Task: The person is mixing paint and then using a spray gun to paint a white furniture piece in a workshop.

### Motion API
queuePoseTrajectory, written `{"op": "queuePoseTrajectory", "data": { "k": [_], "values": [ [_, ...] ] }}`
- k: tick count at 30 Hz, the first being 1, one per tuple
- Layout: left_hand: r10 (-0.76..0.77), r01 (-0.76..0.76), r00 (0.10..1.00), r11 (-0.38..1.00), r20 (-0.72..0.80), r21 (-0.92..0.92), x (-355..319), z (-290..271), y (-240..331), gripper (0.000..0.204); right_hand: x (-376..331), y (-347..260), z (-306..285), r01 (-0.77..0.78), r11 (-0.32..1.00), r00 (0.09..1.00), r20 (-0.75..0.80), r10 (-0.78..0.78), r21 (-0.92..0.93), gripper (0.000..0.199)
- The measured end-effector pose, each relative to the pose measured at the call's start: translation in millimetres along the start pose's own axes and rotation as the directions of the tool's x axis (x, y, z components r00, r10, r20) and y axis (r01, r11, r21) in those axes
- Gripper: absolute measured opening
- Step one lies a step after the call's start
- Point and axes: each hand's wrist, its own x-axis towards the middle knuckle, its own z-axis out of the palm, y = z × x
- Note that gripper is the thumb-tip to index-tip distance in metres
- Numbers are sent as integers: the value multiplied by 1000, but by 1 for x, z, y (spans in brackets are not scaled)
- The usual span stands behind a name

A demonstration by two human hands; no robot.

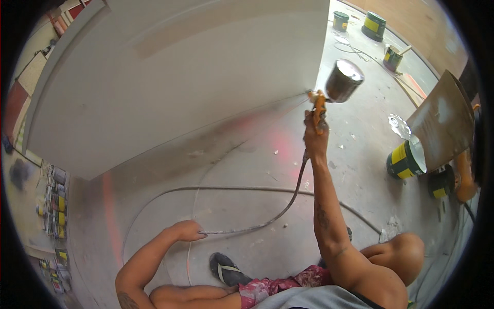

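Observation:
My right hand (pixel 315 131) is wrapped round the orange handle of a paint spray gun (pixel 319 110), arm stretched forward. A metal paint cup (pixel 343 82) sits on the gun, tilted. The nozzle points left at the lower right corner of a large pale grey panel (pixel 195 77), and a thin fan of spray seems to leave it. From the gun's grip a dark air hose (pixel 278 215) curves down to my left hand (pixel 188 230), which is closed round it low on the left. The fingertips of my left hand are partly hidden.
A green and yellow paint can (pixel 406 159) stands on the right beside a brown board (pixel 445 121). More cans (pixel 374 27) stand at the far right. Along the left lie many small tins (pixel 55 203). The hose loops over the grey floor (pixel 154 216), near my sandalled foot (pixel 229 268).

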Motion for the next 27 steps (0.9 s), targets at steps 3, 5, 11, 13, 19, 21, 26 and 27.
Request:
{"op": "queuePoseTrajectory", "data": {
  "k": [3,5,11,13,19,21,26,27],
  "values": [
    [52,-48,998,994,-38,100,8,16,-18,44,-29,-4,29,23,991,952,298,-62,131,16],
    [49,-54,998,991,43,123,6,4,-6,43,-54,-17,43,-135,990,862,498,94,47,18],
    [86,-88,996,993,32,81,-8,18,-13,43,-80,-52,70,-189,981,568,810,147,-46,24],
    [71,-74,997,995,42,64,-5,21,-16,43,-76,-47,68,-187,982,633,762,138,-22,24],
    [36,-39,998,997,56,66,0,4,8,44,-23,-43,36,-132,972,943,328,62,194,15],
    [40,-44,998,996,48,80,4,-2,10,44,-1,-52,22,-61,984,982,184,29,168,27],
    [54,-54,998,999,-41,5,12,-6,24,43,54,-40,-1,187,979,961,-193,-200,-84,27],
    [60,-60,997,998,-38,15,14,-5,26,43,59,-41,-4,271,949,908,-286,-308,-161,26]
  ]
}}
